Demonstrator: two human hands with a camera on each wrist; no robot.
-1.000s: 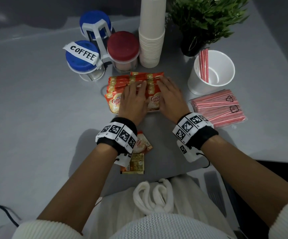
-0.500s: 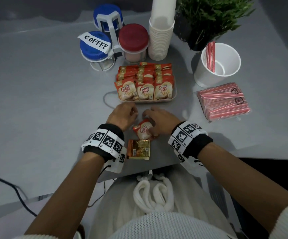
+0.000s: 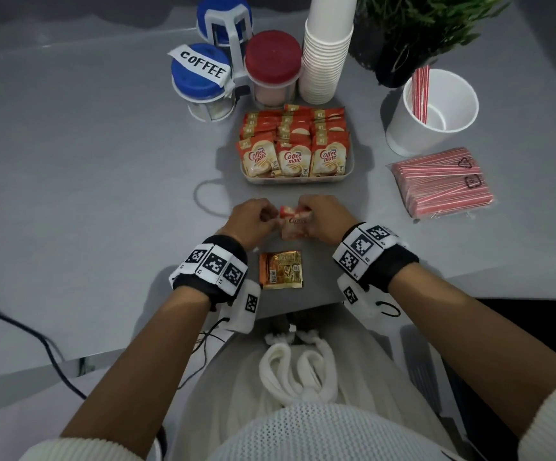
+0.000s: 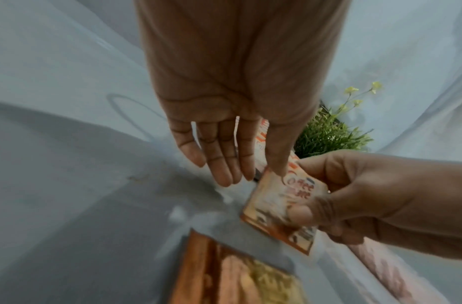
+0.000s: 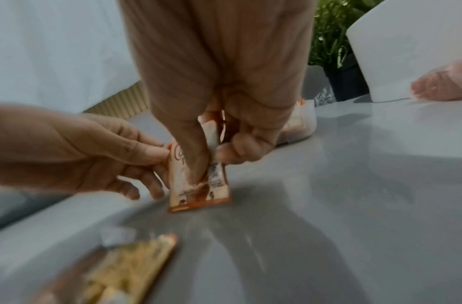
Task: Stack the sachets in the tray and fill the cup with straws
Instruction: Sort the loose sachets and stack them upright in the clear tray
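A Coffee mate sachet is held just above the table between both hands, in front of the tray. My right hand grips its right side with thumb and curled fingers. My left hand pinches its left edge between thumb and fingers. The white tray holds rows of upright Coffee mate sachets. A gold sachet lies flat near the table's front edge. At the right stands a white cup with a few red-striped straws.
A sealed pack of straws lies right of the tray. Behind the tray stand a tall stack of paper cups, blue-lidded jars, a red-lidded jar and a potted plant. A cable runs off the left front edge.
Both hands left the sachets in the tray and drew back toward me. They took the Coffee mate sachet off the table and now hold it lifted between them.
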